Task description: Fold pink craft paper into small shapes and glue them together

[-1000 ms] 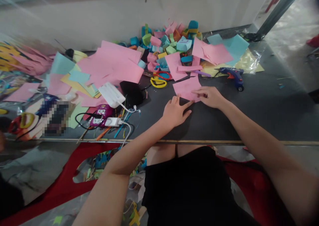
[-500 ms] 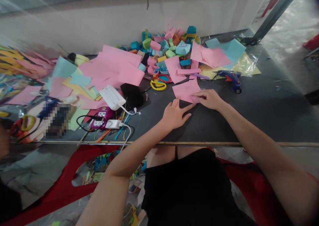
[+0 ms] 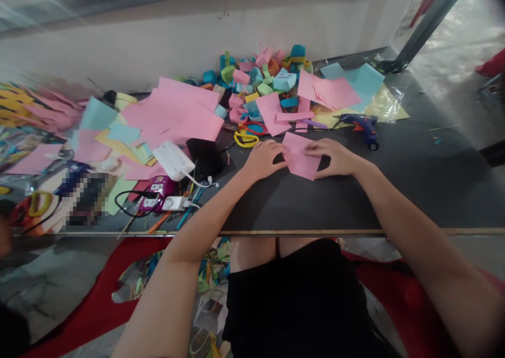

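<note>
Biggest thing in front of you is the dark grey table (image 3: 426, 195), with a red chair (image 3: 87, 313) showing below its front edge. Your 2 forearms (image 3: 410, 218) come in over that edge, angled toward each other. Off to your left there's a spread of big pink sheets (image 3: 173, 105), and along the back you've got a heap of small folded paper pieces (image 3: 240, 78) in blue, green, pink and orange.

Your left hand (image 3: 262, 159) is low over the table, fingers bent, thumb pointing in at the paper. Your right hand (image 3: 337, 157) kinda mirrors it, index finger on the paper, thumb by its lower right edge. The 2 hands are apart, with the small pink paper sheet (image 3: 296, 155) between them, touched from both sides. Can't tell if either is really pinching it.

Smaller stuff: a blue glue gun (image 3: 366, 129) lies beyond your right hand, a purple power strip (image 3: 162, 183) well left of your left hand, and red-and-yellow-handled scissors (image 3: 245, 145) near your left fingers. Also, 1 light blue piece (image 3: 284, 80) in the heap has a purplish mark, too small to read.
</note>
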A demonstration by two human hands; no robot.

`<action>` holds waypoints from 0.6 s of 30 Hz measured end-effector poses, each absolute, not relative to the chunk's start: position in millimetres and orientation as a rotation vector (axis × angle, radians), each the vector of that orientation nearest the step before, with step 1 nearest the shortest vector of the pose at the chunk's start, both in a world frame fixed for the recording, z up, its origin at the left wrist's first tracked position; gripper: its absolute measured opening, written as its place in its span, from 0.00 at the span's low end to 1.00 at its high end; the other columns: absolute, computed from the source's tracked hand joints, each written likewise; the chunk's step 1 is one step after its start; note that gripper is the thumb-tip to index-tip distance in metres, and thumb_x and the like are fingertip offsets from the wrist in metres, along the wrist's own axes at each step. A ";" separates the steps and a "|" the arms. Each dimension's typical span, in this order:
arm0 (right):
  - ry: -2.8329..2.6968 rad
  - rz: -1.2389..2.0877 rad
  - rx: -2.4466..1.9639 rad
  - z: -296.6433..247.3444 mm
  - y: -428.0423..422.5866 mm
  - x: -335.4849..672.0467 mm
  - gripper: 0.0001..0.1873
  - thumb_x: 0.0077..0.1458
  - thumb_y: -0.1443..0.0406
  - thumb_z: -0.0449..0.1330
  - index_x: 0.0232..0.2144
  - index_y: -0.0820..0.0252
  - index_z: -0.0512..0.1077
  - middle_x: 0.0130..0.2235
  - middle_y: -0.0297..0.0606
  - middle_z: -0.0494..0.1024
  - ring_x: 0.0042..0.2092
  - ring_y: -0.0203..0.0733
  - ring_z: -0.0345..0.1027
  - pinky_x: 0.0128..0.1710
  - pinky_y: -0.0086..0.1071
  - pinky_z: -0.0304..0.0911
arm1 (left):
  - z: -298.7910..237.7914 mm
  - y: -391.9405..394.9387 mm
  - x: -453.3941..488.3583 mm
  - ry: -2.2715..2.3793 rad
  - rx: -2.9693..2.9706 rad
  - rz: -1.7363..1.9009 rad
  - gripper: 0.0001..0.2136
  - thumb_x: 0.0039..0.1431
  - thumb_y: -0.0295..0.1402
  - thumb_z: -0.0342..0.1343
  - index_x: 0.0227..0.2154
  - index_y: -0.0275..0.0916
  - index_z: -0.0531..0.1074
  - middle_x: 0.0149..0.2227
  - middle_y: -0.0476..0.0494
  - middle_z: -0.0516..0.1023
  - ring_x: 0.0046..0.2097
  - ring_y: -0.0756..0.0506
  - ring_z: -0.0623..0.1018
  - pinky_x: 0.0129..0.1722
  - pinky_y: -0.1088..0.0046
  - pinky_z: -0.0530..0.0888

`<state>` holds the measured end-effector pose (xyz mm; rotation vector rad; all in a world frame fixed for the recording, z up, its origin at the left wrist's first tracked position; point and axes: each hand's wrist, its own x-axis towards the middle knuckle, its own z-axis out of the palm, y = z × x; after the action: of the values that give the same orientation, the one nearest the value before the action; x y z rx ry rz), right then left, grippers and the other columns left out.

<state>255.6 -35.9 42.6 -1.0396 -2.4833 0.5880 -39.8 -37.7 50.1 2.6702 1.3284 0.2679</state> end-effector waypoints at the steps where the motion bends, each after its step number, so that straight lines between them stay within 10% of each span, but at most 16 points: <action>1: -2.514 0.593 -1.043 41.5 -35.9 253.8 0.41 0.45 0.47 0.76 0.61 0.49 0.78 0.63 0.47 0.77 0.62 0.61 0.69 0.66 0.57 0.59 | 50.4 -34.2 -38.3 1.320 2.681 0.283 0.14 0.69 0.44 0.58 0.47 0.40 0.77 0.58 0.39 0.80 0.60 0.38 0.74 0.61 0.59 0.67; 18: -2.385 0.546 -1.112 28.0 -34.2 242.6 0.22 0.60 0.49 0.67 0.53 0.48 0.83 0.57 0.43 0.82 0.58 0.58 0.74 0.64 0.58 0.63 | 17.3 -24.4 -48.8 0.763 2.965 0.740 0.18 0.69 0.46 0.61 0.52 0.38 0.81 0.49 0.37 0.86 0.51 0.41 0.84 0.53 0.63 0.79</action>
<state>242.6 -34.2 28.0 -1.1121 -2.3850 0.5462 -48.8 -24.4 17.3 2.9645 0.7634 0.7398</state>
